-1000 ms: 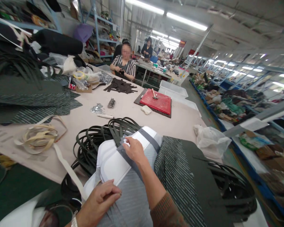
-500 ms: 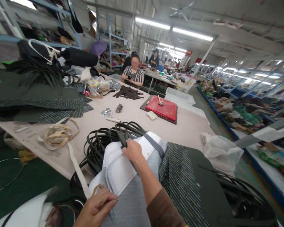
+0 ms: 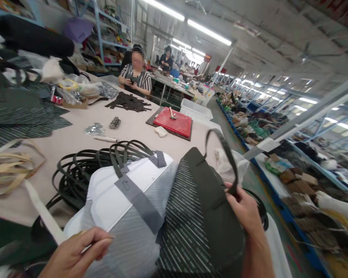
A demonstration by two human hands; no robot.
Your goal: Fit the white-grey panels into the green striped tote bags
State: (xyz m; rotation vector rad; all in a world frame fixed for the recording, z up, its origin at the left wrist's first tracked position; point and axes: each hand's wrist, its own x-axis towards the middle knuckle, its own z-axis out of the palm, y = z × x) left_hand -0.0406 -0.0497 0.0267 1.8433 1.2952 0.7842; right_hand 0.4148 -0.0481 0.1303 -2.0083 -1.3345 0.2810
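Observation:
My right hand (image 3: 245,210) is closed on a dark green strap handle (image 3: 227,154) that loops up from a dark striped bag panel (image 3: 197,208). My left hand (image 3: 75,253) sits at the lower left with its fingers curled, pinching the near edge of a grey striped panel (image 3: 133,243). A white padded piece (image 3: 113,193) with a grey strap (image 3: 137,200) across it lies on that panel. A coil of dark straps (image 3: 81,173) lies just beyond.
Cream webbing (image 3: 8,170) lies at the left, and dark striped fabric is stacked at the far left. A red cutting mat (image 3: 172,123) with a hammer, metal fittings (image 3: 95,129) and a white plastic bag (image 3: 229,164) are on the table. A person in a striped top (image 3: 136,79) sits at the far end.
My right hand left the grey strap on the white piece, moved right and took hold of the dark strap handle on the striped bag panel. My view turned right.

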